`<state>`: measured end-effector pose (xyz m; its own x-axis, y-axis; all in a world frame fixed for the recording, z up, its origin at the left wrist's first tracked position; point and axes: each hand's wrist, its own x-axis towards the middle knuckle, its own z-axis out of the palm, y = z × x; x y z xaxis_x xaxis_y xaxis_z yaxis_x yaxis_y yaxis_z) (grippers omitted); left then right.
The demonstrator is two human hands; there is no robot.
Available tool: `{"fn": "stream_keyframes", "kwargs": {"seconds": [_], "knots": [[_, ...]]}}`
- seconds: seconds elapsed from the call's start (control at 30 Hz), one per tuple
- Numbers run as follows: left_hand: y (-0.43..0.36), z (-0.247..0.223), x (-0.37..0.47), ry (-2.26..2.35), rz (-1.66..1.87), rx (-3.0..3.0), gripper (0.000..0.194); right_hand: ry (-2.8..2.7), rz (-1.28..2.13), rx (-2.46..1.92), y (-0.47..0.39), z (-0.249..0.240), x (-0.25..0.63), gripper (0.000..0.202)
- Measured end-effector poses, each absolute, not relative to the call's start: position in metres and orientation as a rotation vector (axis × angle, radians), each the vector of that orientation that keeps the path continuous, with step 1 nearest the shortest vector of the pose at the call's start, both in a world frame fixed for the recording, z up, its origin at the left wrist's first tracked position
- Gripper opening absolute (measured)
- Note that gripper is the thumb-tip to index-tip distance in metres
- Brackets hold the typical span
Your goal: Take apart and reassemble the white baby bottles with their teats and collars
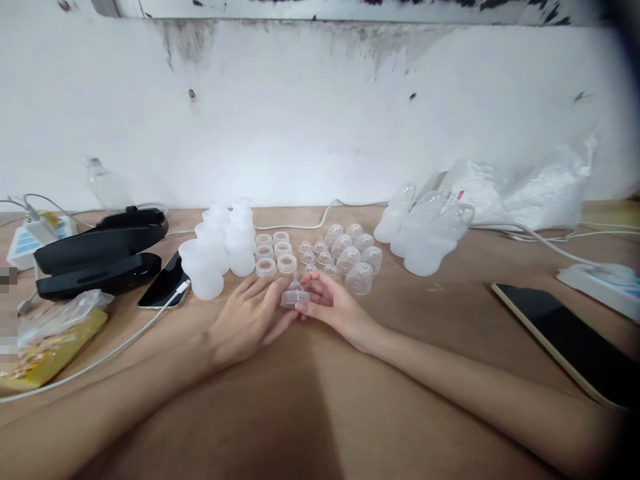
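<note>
In the middle of the table, a clear bottle collar with a teat (295, 298) sits upright between my two hands. My right hand (333, 310) pinches it from the right, thumb in front and fingers behind. My left hand (253, 313) closes on its left side, the thumb low and the index finger against the edge. Just beyond are several clear collar rings (266, 267) in two columns. Several loose teats (324, 258) and clear dome caps (359, 279) stand beside them. Several frosted white bottles (207, 273) are grouped at left.
Several capped bottles (424, 247) stand at right before plastic bags (543, 193). A large phone (565, 340) and a power strip (600, 287) lie farther right. At left are a black case (100, 243), a smaller phone (165, 283), a snack bag (55, 340) and a white cable (125, 343).
</note>
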<state>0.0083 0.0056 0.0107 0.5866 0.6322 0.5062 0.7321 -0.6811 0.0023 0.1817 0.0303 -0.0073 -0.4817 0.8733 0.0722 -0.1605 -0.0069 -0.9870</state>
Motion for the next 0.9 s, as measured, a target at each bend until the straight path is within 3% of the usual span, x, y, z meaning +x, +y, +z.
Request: {"fn": "stream_keyframes", "kwargs": {"seconds": [0.07, 0.2, 0.33, 0.43, 0.53, 0.7, 0.8, 0.9], "knots": [[0.002, 0.022, -0.001, -1.127, -0.779, -2.538, 0.044, -1.408, 1.652, -0.764, 0.030, -0.008, 0.187, 0.041], [0.002, 0.033, -0.039, -1.500, -1.087, -2.055, 0.058, -1.368, 1.691, -0.696, 0.027, -0.008, 0.200, 0.048], [0.012, 0.019, -0.077, -1.893, -0.913, -1.871, 0.069, -1.320, 1.714, -0.755, 0.025, -0.008, 0.206, 0.047], [0.013, 0.007, -0.087, -2.064, -0.805, -1.906, 0.052, -1.284, 1.737, -0.767, 0.024, -0.006, 0.206, 0.040], [0.005, 0.008, -0.078, -2.041, -0.929, -2.018, 0.039, -1.202, 1.810, -0.693, 0.025, -0.004, 0.206, 0.033], [-0.002, 0.020, -0.039, -1.622, -1.334, -2.655, 0.036, -1.064, 1.936, -0.602, 0.030, -0.004, 0.207, 0.029], [0.008, 0.017, -0.018, -1.603, -1.468, -2.992, 0.034, -1.018, 1.922, -0.609, 0.034, -0.005, 0.208, 0.024], [0.020, 0.008, -0.009, -1.721, -1.782, -2.963, 0.038, -0.984, 1.926, -0.612, 0.037, -0.007, 0.209, 0.018]]}}
